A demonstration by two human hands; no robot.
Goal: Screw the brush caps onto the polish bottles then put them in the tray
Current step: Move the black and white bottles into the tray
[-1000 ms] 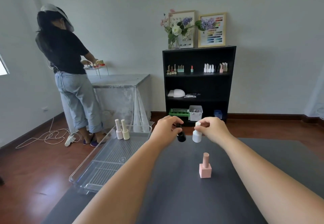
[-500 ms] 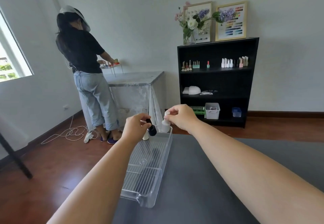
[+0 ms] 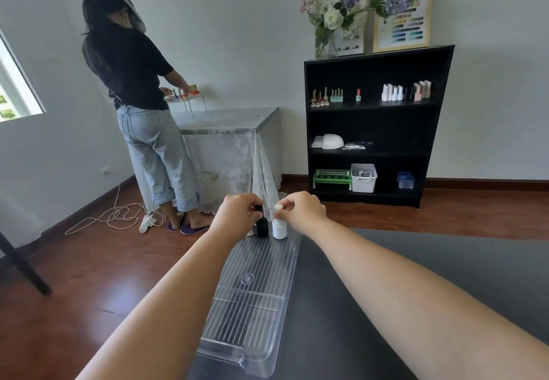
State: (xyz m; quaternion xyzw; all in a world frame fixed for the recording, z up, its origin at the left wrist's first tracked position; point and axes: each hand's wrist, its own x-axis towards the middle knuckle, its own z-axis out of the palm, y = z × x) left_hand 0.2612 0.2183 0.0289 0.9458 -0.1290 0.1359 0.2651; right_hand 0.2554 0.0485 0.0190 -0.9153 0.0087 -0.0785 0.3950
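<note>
A long clear ribbed tray (image 3: 252,305) lies on the dark grey table, running away from me. At its far end my left hand (image 3: 237,216) grips the cap of a black polish bottle (image 3: 260,225), whose base is down inside the tray. Beside it my right hand (image 3: 300,210) pinches the cap of a white polish bottle (image 3: 279,228), also standing at the tray's far end. A pale bottle (image 3: 250,232) is partly hidden behind my left hand.
The dark table (image 3: 386,290) spreads to the right of the tray. A person (image 3: 139,97) stands at a cloth-covered table at the back left. A black shelf (image 3: 374,124) with bottles and bins stands against the far wall. A white cable lies on the wooden floor.
Both hands carried the black and white bottles from above the table's middle leftward and lowered them into the tray's far end. My view turned left; the pink bottle is out of sight.
</note>
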